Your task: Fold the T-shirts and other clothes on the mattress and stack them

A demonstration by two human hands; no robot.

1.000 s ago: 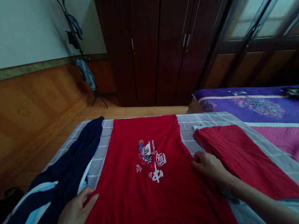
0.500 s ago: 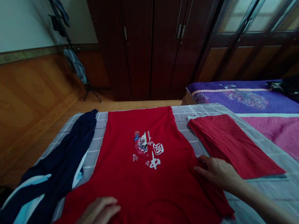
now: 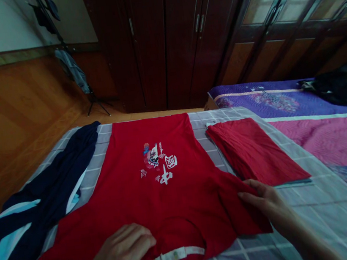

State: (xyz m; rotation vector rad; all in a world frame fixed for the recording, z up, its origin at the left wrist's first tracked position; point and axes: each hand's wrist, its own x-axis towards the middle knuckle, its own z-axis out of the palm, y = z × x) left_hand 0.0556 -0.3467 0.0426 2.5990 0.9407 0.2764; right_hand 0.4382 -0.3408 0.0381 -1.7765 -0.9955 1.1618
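A red T-shirt (image 3: 132, 203) with white characters and a colourful print lies spread on the checked bedsheet, its collar toward me. My left hand (image 3: 125, 249) rests on the shirt beside the neckline, fingers curled and close together against the cloth; the thumb side is partly hidden. At the right sleeve, my right hand (image 3: 263, 197) pinches the sleeve edge between thumb and fingers. To the right lies a folded red garment (image 3: 255, 149), with a thin layer of other cloth under its edge. Dark navy clothing (image 3: 57, 171) with light blue and white stripes lies on the left.
The checked bedsheet (image 3: 300, 215) covers the bed under the clothes. A purple and pink bedspread (image 3: 307, 129) is at the right, with a black garment (image 3: 343, 86) on it. A dark wardrobe (image 3: 152, 64) stands behind, and a coat stand (image 3: 73, 70) at the back left.
My right hand has moved outward to the right, drawing the sleeve out flatter. My left hand has shifted right toward the collar, and its spread fingers have closed up. The view has turned slightly.
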